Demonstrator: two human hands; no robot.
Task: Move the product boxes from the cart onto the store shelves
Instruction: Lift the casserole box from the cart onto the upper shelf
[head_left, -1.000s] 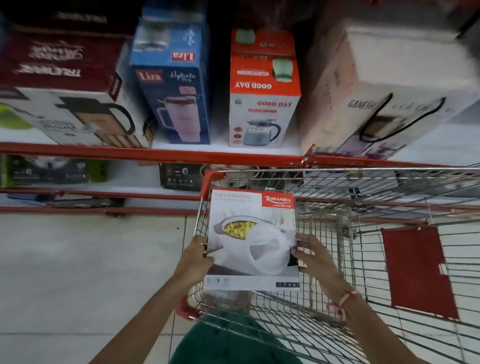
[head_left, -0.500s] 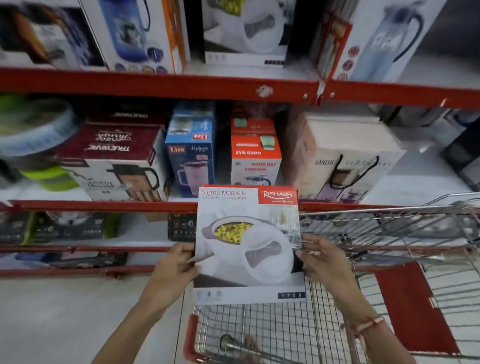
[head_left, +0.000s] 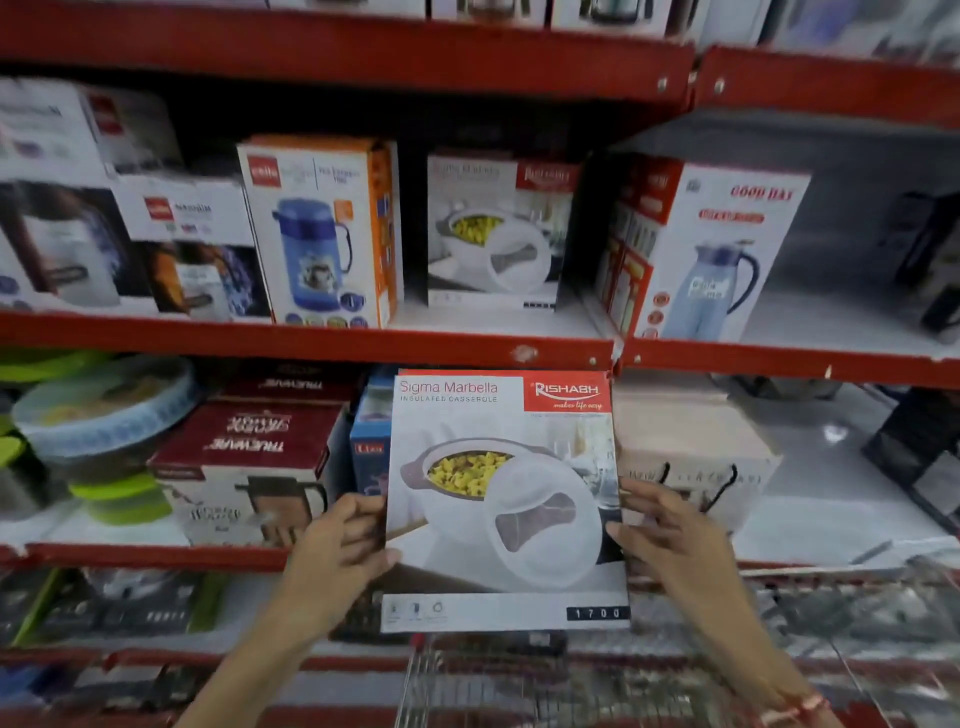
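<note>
A casserole box (head_left: 504, 499) is held upright in the air between both hands, its printed face turned to the camera. The left hand (head_left: 340, 551) is closed on the box's left edge, with the thumb laid over the front. The right hand (head_left: 670, 535) is closed on the right edge, fingers curled round the side. The box is carried above the cart (head_left: 545, 686), whose wire rim is seen low and near, and in front of the lower shelf (head_left: 156, 556). Its top edge is level with the red rail of the middle shelf (head_left: 311, 340).

On that middle shelf, far and slightly left of the held box, a matching box (head_left: 493, 234) is already stood. A bare strip of shelf is seen in front of it, between a flask box (head_left: 322, 228) on the left and a jug box (head_left: 701, 249) on the right. That gap is judged the likely place for the held box.

The task is judged to be part done: one box is out of the cart but not yet shelved. What remains in the cart cannot be told, since its basket is blurred and mostly cut off.
</note>
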